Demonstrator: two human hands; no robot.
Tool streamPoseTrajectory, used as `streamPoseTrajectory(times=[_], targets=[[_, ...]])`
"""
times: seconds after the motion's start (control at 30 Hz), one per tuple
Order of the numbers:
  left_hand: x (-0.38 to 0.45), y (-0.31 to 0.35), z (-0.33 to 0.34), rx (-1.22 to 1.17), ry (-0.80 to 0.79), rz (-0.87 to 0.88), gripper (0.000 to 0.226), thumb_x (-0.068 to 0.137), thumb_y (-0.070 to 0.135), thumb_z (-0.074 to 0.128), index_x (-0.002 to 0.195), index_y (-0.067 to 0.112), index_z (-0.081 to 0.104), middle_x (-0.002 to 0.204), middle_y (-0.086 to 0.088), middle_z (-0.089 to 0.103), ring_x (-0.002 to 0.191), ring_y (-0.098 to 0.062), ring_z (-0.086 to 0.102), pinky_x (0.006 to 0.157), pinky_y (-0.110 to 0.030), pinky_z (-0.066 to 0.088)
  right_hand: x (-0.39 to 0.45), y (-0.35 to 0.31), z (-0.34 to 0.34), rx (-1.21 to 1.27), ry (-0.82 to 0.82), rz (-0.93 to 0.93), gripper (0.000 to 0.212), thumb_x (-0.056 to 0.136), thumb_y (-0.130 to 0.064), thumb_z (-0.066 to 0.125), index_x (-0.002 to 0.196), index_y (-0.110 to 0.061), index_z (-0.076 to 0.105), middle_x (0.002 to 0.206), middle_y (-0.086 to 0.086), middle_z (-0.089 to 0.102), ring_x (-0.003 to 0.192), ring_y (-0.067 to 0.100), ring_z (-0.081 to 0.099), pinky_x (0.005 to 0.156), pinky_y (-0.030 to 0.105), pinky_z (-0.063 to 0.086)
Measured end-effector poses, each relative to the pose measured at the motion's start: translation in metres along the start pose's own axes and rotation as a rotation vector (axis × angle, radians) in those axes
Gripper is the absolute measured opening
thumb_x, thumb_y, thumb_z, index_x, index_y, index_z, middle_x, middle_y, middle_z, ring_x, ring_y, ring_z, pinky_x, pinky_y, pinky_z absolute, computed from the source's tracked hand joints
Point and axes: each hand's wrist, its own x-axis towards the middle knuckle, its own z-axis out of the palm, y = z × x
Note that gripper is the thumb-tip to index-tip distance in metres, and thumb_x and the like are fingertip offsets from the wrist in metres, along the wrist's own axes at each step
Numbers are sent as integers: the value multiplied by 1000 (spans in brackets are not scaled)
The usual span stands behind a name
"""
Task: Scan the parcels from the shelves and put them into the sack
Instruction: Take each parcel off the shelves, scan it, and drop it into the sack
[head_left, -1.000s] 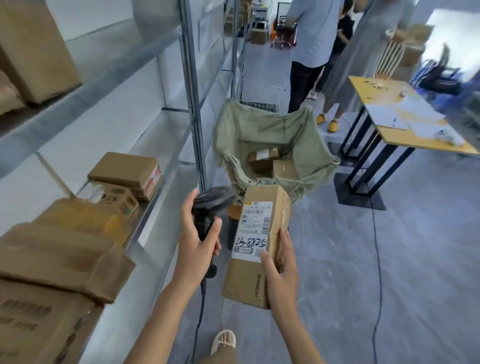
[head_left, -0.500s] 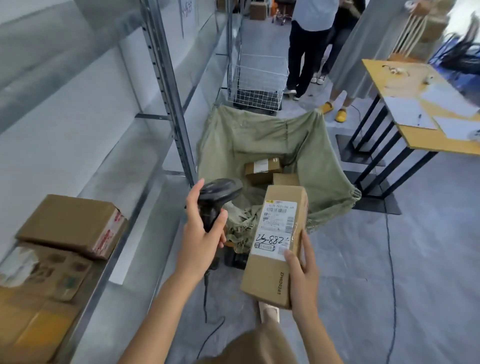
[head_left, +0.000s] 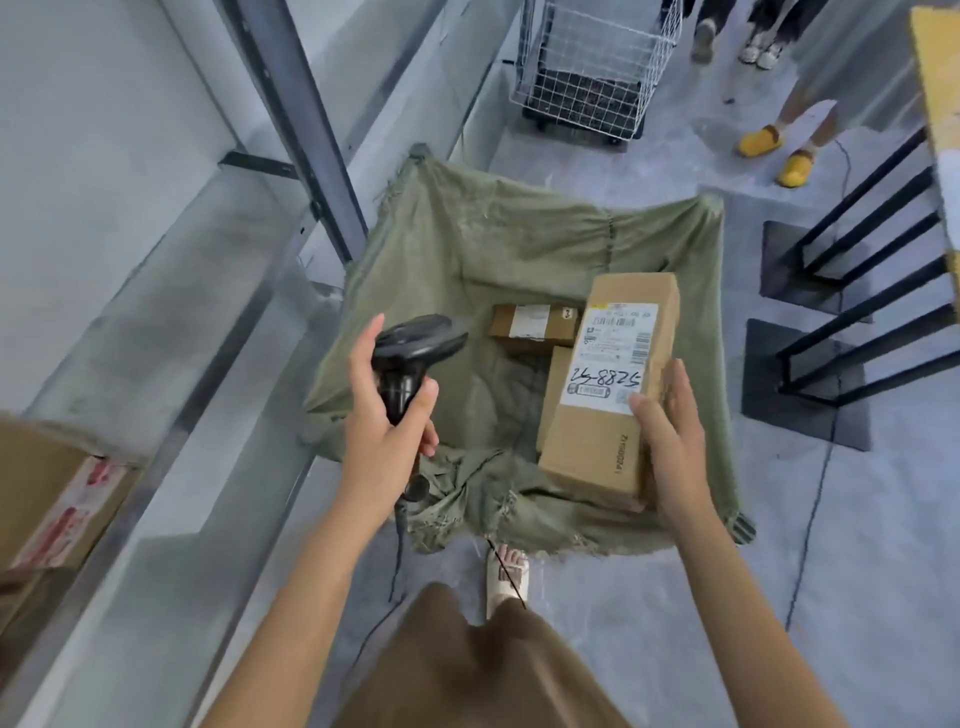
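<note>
Holding 2 parcels (head_left: 535, 328), green sack (head_left: 467, 234), right hand (head_left: 670, 441) gripping long parcel (head_left: 608, 384) above it, left hand (head_left: 384, 436) clasping scanner (head_left: 410, 358)

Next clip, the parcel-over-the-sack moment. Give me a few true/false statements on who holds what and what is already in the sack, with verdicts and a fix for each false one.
1. The left hand grips a black barcode scanner. True.
2. The right hand holds a padded envelope. False: it holds a long cardboard parcel with a white shipping label, above the open green sack.
3. At least one cardboard box already lies inside the sack. True.
4. The sack hangs from the wire basket. False: the basket stands apart, on the floor beyond the sack.
5. A person in yellow shoes stands past the sack. True.
6. The held parcel's label faces down. False: it faces up, with handwritten digits on it.
</note>
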Motion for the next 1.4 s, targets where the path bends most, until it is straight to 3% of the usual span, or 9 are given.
streamPoseTrajectory(times=[0.13, 0.3, 0.4, 0.5, 0.63, 0.87, 1.03, 1.23, 1.4], targets=[[16, -11, 13, -4, 69, -70, 72, 101, 13, 61, 142, 64, 29, 120, -4, 59, 54, -20, 60, 54, -28, 54, 63, 2, 7, -137, -68, 105, 83, 82, -40, 73, 154, -36, 32, 145, -7, 51, 125, 16, 55, 107, 46, 46], [33, -27, 20, -11, 103, -124, 75, 101, 9, 60, 134, 71, 32, 99, 13, 64, 52, -21, 57, 53, -29, 54, 99, 34, 64, -240, -41, 154, 85, 82, -44, 72, 155, -36, 31, 147, 3, 44, 125, 16, 48, 105, 31, 36], [41, -35, 24, -9, 119, -157, 72, 98, 15, 62, 135, 69, 32, 101, -2, 63, 52, -22, 57, 53, -30, 53, 104, 65, 107, -266, -65, 165, 81, 87, -38, 70, 156, -38, 27, 146, 7, 31, 127, 20, 41, 105, 27, 30], [45, -43, 27, -8, 120, -183, 70, 94, 23, 63, 137, 67, 31, 98, -5, 63, 52, -22, 57, 53, -29, 53, 103, 91, 142, -438, -58, 170, 79, 87, -42, 68, 155, -39, 27, 153, 17, 21, 137, 32, 33, 115, 40, 27], [50, -53, 31, -6, 87, -217, 70, 94, 23, 63, 138, 67, 30, 91, 2, 65, 52, -21, 57, 54, -27, 53, 108, 118, 163, -702, 8, 174, 82, 89, -47, 67, 157, -37, 23, 154, 27, 16, 131, 43, 33, 114, 45, 25], [55, -68, 41, 13, 28, -275, 70, 93, 23, 63, 138, 65, 32, 116, -10, 64, 53, -18, 59, 56, -25, 54, 127, 169, 144, -1132, -48, 147, 81, 96, -48, 56, 159, -27, 10, 158, 30, 9, 140, 44, 21, 114, 51, 24], [54, -81, 43, 21, -33, -296, 70, 93, 23, 63, 137, 67, 32, 98, -1, 66, 55, -17, 58, 56, -25, 53, 153, 204, 124, -1544, -319, -1, 79, 102, -58, 25, 158, -18, -14, 164, 18, -20, 153, 36, -7, 121, 57, 0], [52, -92, 35, 34, -65, -312, 69, 92, 31, 64, 139, 66, 29, 89, 5, 65, 56, -15, 59, 56, -23, 53, 154, 229, 122, -1717, -413, 85, 79, 102, -61, 7, 151, -12, -31, 161, 20, -27, 150, 35, -24, 115, 61, -17], [53, -94, 33, 14, -70, -305, 71, 94, 21, 62, 139, 65, 30, 90, 7, 65, 55, -18, 59, 55, -25, 52, 156, 209, 119, -1710, -451, 108, 82, 100, -65, 9, 154, -14, -24, 164, 17, -21, 151, 33, -23, 113, 62, -20]])
